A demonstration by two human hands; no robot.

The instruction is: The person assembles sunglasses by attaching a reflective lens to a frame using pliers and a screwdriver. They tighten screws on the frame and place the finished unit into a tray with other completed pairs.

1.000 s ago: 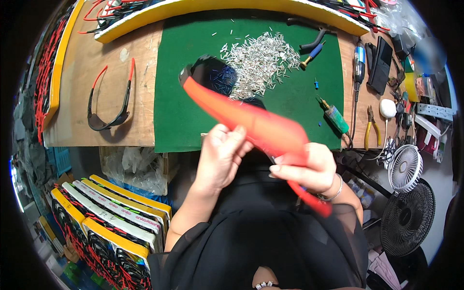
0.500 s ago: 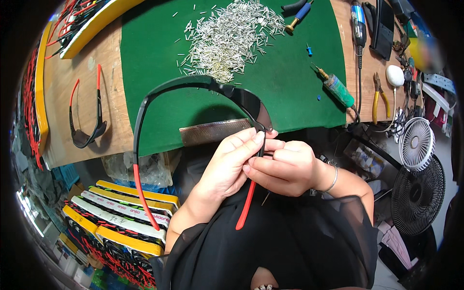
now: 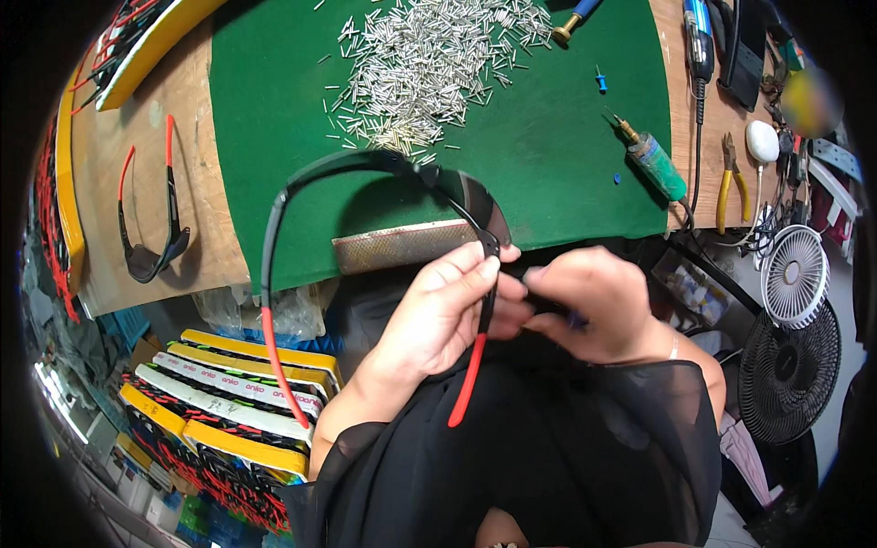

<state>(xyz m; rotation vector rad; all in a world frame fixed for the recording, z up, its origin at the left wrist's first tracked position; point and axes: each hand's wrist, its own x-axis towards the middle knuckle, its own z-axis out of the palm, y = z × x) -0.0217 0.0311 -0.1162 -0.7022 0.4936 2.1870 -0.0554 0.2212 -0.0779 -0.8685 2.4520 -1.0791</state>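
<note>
Sunglasses (image 3: pixel 408 165), black with red temple tips: one pair in hand, held up in front of the torso at the near edge of the green mat (image 3: pixel 585 155).

Left hand (image 3: pixel 429 315): thumb and fingers pinched on the frame near the hinge, beside the dark lens. Right hand (image 3: pixel 603 306): just to the right, thumb and forefinger parted, motion-blurred; small dark-blue patch at the palm, unidentified, so cannot tell whether it grips anything. Contact between hands: cannot tell.

Writing: pink print repeated along a white strip (image 3: pixel 233 377) in the stack at lower left; dark marks on the strip beside it, too small to read.

Counts: second sunglasses (image 3: pixel 146 260) on bare wood, 1; yellow-handled pliers (image 3: pixel 743 196), 1; green-handled tool (image 3: pixel 660 169), 1; blue pin (image 3: pixel 601 80), 1; fans, 2, white (image 3: pixel 793 274) and black (image 3: pixel 784 384). Metal pins (image 3: pixel 425 73): heaped, too many to count.

Obscured: pin heap and blue-handled tool (image 3: pixel 577 18) cut off by the top edge; white fan partly covers the black one.
</note>
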